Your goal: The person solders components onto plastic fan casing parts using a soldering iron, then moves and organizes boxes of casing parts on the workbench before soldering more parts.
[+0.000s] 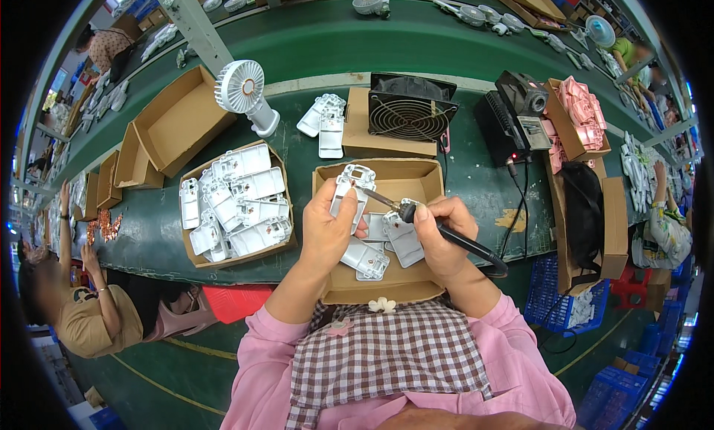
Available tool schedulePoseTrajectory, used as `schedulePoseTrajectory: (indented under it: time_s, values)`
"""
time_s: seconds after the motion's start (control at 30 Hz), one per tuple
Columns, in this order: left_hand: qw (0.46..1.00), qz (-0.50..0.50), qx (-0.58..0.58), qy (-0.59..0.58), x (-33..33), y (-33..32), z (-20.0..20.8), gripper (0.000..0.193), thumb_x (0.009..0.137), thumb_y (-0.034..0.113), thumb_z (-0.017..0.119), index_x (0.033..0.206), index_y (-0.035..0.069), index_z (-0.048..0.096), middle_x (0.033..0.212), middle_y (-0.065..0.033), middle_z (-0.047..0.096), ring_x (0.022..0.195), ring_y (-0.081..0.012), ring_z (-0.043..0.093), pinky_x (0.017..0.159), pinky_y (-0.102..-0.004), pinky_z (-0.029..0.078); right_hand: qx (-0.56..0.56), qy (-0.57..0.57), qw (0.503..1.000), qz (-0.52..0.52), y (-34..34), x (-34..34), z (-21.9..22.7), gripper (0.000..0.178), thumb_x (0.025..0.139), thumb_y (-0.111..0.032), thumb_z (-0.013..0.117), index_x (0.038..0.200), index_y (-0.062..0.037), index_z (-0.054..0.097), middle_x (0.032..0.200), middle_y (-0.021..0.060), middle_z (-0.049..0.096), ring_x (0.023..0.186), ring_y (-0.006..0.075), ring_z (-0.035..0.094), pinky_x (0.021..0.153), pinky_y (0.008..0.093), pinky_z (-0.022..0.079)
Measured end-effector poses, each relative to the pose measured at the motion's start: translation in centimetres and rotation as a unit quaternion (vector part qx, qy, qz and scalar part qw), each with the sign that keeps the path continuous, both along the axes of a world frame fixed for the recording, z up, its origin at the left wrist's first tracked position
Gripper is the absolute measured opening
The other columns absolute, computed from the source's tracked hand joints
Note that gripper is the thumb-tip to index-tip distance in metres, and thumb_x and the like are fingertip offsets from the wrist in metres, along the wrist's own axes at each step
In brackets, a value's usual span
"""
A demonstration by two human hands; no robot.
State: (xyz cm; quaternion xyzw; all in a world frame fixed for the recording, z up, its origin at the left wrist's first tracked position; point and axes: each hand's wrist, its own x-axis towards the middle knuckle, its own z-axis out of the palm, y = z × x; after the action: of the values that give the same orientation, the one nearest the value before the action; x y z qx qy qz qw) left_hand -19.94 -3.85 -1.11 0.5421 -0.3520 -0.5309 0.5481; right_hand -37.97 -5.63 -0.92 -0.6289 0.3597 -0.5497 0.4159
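Note:
My left hand (329, 225) grips a white plastic fan housing (349, 188), its moulded end turned up and away from me. In my right hand (446, 233) is a soldering iron (405, 209), held like a pen by its black handle. Its metal tip points left and reaches the housing's upper part; whether it touches, I cannot tell. Both hands are above an open cardboard box (327, 285), in which several more white housings (404, 240) lie. To the left, another cardboard box (288, 240) is heaped with white housings (236, 196).
A white handheld fan (242, 88) stands behind the left box. A black square fan (413, 110) sits at the back, with a black soldering station (506, 125) to its right. Pink housings (579, 110) fill a box farther right. A co-worker (89, 304) sits at the left.

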Motion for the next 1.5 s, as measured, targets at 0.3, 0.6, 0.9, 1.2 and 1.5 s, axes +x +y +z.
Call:
schedulePoseTrajectory:
  time_s: [0.3, 0.6, 0.9, 1.2, 1.5]
  values:
    - [1.000, -0.010, 0.012, -0.007, 0.0, 0.2, -0.1, 0.016, 0.096, 0.014, 0.051, 0.103, 0.002, 0.058, 0.074, -0.0046, 0.062, 0.055, -0.0069, 0.056, 0.045, -0.0221, 0.048, 0.019, -0.039, 0.999, -0.001, -0.1, -0.1, -0.4, 0.014, 0.088, -0.006, 0.064, 0.082, -0.0012, 0.052, 0.070, 0.0073, 0.062, 0.060, 0.0076, 0.055, 0.054, 0.0227, 0.044]
    - [0.999, -0.016, 0.013, -0.029, -0.1, 0.2, -0.2, 0.015, 0.095, 0.014, 0.052, 0.102, 0.002, 0.059, 0.072, -0.0037, 0.062, 0.055, -0.0068, 0.057, 0.044, -0.0219, 0.047, 0.031, -0.042, 0.999, 0.002, 0.0, 0.0, -0.2, 0.015, 0.088, -0.007, 0.065, 0.082, -0.0011, 0.052, 0.071, 0.0064, 0.061, 0.060, 0.0070, 0.053, 0.054, 0.0222, 0.043]
    - [1.000, -0.012, 0.020, -0.021, -0.3, 0.0, 0.1, 0.015, 0.094, 0.013, 0.052, 0.101, 0.002, 0.059, 0.071, -0.0032, 0.061, 0.054, -0.0067, 0.056, 0.044, -0.0218, 0.047, 0.017, -0.033, 0.999, 0.001, -0.2, 0.0, -0.2, 0.013, 0.087, -0.005, 0.064, 0.082, -0.0012, 0.052, 0.069, 0.0059, 0.060, 0.059, 0.0071, 0.052, 0.053, 0.0219, 0.042]
    - [0.943, -0.048, -0.116, -0.310, 1.0, 2.1, 0.1, 0.031, 0.090, 0.019, 0.059, 0.117, 0.004, 0.055, 0.088, -0.0167, 0.066, 0.074, -0.0279, 0.064, 0.066, -0.0341, 0.052, 0.006, -0.127, 0.991, -0.038, 0.2, 0.1, -0.4, 0.015, 0.091, -0.007, 0.056, 0.080, -0.0042, 0.046, 0.062, 0.0062, 0.053, 0.048, 0.0081, 0.046, 0.048, 0.0216, 0.038]
    - [0.706, 0.069, -0.085, -0.700, 17.6, 8.1, 4.4, 0.045, 0.071, -0.016, 0.047, 0.110, 0.003, 0.059, 0.102, -0.0176, 0.059, 0.101, -0.0369, 0.051, 0.090, -0.0414, 0.042, 0.011, -0.110, 0.994, -0.014, -0.2, 0.2, -0.8, 0.015, 0.089, -0.004, 0.059, 0.079, -0.0042, 0.047, 0.064, 0.0031, 0.051, 0.052, 0.0064, 0.045, 0.049, 0.0204, 0.035]
